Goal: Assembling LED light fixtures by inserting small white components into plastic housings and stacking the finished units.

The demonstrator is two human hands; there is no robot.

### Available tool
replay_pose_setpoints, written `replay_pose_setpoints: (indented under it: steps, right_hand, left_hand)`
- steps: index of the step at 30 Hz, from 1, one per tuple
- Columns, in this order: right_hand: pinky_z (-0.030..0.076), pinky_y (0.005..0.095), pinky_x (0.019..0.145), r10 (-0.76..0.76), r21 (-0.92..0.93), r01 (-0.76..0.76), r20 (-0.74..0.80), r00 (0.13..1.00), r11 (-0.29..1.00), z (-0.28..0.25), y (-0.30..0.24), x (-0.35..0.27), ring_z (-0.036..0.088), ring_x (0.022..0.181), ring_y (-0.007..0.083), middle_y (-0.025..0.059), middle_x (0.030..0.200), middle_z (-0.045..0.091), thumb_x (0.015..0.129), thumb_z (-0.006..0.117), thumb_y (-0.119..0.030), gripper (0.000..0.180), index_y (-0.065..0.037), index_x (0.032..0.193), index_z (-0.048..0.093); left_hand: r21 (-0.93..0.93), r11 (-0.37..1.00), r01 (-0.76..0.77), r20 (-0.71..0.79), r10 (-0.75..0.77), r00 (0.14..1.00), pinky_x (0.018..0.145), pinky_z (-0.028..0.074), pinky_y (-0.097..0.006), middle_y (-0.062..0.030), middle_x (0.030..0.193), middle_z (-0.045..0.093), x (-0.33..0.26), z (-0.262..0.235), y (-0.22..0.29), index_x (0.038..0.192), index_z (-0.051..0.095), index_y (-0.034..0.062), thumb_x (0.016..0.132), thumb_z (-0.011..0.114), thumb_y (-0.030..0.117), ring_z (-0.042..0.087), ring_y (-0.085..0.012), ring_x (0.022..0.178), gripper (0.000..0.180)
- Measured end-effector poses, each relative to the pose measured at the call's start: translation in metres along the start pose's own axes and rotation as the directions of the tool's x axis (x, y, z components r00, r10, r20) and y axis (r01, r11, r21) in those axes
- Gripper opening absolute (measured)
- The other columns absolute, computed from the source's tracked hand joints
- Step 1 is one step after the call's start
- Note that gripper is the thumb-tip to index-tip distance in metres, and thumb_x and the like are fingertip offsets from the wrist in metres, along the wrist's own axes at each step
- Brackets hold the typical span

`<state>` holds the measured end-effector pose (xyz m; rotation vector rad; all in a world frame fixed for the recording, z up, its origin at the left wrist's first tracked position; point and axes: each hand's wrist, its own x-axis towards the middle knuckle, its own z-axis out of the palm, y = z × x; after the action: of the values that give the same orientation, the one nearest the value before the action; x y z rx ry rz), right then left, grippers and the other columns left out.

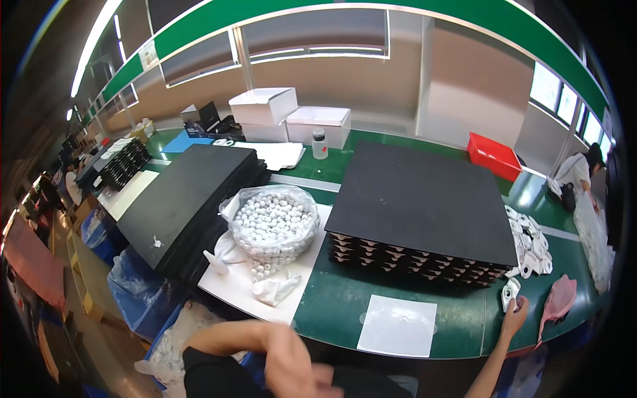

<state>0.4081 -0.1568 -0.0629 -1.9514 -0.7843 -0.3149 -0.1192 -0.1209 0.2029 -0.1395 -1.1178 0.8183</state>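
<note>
At the right end of the green bench, my right hand (513, 317) is closed on a white plastic part (510, 290) with a round hole in it. Just beyond it lies a loose heap of similar white parts (531, 245). My left hand (296, 373) is low in front of my body, off the bench edge, and blurred, so its fingers cannot be read. Nearest to it are a white sheet (398, 325) on the bench and a white board (219, 286). On that board stands a clear bag (275, 222) full of small white round pieces, some spilled beside it.
A stack of black trays (418, 205) fills the bench's middle; a second black stack (186, 192) stands left. A small squeeze bottle (215, 263) lies near the bag. Behind are white boxes (318, 123), a clear jar (320, 144) and a red bin (494, 156). A pink cloth (561, 296) hangs right.
</note>
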Motion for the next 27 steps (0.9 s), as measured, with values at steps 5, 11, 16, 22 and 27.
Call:
replay_pose_setpoints:
  steps: [5,11,16,22,27]
  right_hand:
    - [0.041,0.0278,0.070,0.000,0.053,-0.003,0.069,0.998,0.999,-0.009,0.010,-0.001,0.049,0.078,0.0161,0.0086,0.092,0.057,0.082,0.061,-0.017,0.033,0.001,0.108,0.054]
    - [0.042,0.0249,0.076,0.052,0.269,-0.065,0.056,0.997,0.961,-0.011,0.023,0.005,0.054,0.086,0.0139,0.0097,0.098,0.058,0.086,0.056,-0.014,0.030,0.005,0.108,0.053]
    - [0.042,0.0249,0.077,0.052,0.223,-0.059,0.038,0.998,0.973,-0.013,0.031,0.008,0.054,0.086,0.0140,0.0091,0.098,0.058,0.086,0.056,-0.014,0.030,0.005,0.108,0.053]
    - [0.042,0.0253,0.077,0.081,0.193,-0.089,0.045,0.996,0.977,-0.017,0.031,0.008,0.054,0.087,0.0144,0.0098,0.099,0.058,0.086,0.056,-0.014,0.029,0.005,0.108,0.054]
    - [0.042,0.0259,0.079,0.092,0.218,-0.101,0.050,0.995,0.971,-0.015,0.025,0.008,0.055,0.090,0.0154,0.0112,0.102,0.059,0.086,0.056,-0.015,0.030,0.005,0.108,0.054]
  left_hand:
    - [-0.384,-0.732,-0.563,-0.308,-0.473,0.826,0.065,0.047,-0.035,-0.0090,0.079,0.059,0.022,-0.023,0.208,0.078,0.058,0.0047,0.070,0.061,0.009,0.057,-0.0254,0.071,0.010]
    - [-0.287,-0.956,0.065,-0.432,0.190,0.882,0.086,0.041,-0.037,-0.0139,0.105,0.059,0.056,-0.016,0.323,0.101,0.061,0.0049,0.081,0.055,0.018,0.053,-0.0305,0.100,0.024]
    - [-0.288,-0.957,-0.034,-0.576,0.145,0.804,0.093,0.036,-0.037,-0.0166,0.112,0.054,0.086,-0.047,0.351,0.108,0.053,0.0023,0.086,0.043,0.025,0.048,-0.0325,0.106,0.033]
    - [-0.512,-0.843,-0.163,-0.489,0.130,0.863,0.087,0.038,-0.039,-0.0150,0.101,0.052,0.082,-0.067,0.353,0.101,0.052,0.0048,0.082,0.050,0.033,0.047,-0.0316,0.095,0.034]
    - [-0.572,-0.820,-0.008,-0.386,0.261,0.885,0.073,0.045,-0.043,-0.0160,0.098,0.052,0.070,-0.078,0.332,0.095,0.050,0.0043,0.084,0.049,0.028,0.055,-0.0340,0.086,0.027]
